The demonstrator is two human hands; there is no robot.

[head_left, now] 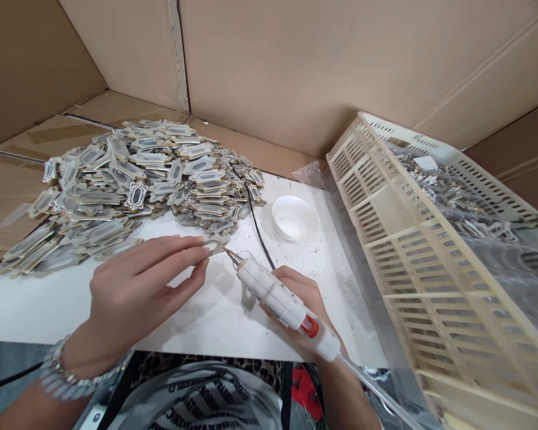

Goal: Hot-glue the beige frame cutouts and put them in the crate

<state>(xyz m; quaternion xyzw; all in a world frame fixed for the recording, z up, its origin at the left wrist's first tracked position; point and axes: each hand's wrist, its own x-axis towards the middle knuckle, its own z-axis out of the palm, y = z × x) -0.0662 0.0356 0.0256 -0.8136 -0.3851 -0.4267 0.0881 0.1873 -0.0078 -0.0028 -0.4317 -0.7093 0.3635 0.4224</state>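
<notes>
My left hand (143, 289) is closed, pinching a small grey frame-shaped plate (214, 246) between thumb and fingers above the white tabletop. In my right hand (302, 292) is a white hot glue gun (275, 295) with an orange-red part on its body; a clear glue stick (376, 394) sticks out of its rear. The gun's metal nozzle points up and left, at the edge of the plate; whether it touches I cannot tell. My right fingers wrap the gun from behind and are partly hidden.
A big heap of similar plates (161, 173) covers the back left. A shallow white bowl (296, 218) stands behind the gun, beside a black cord (259, 230). On the right, a cream plastic crate (407, 251) holds bagged metal pieces. Cardboard walls (269, 71) enclose the back.
</notes>
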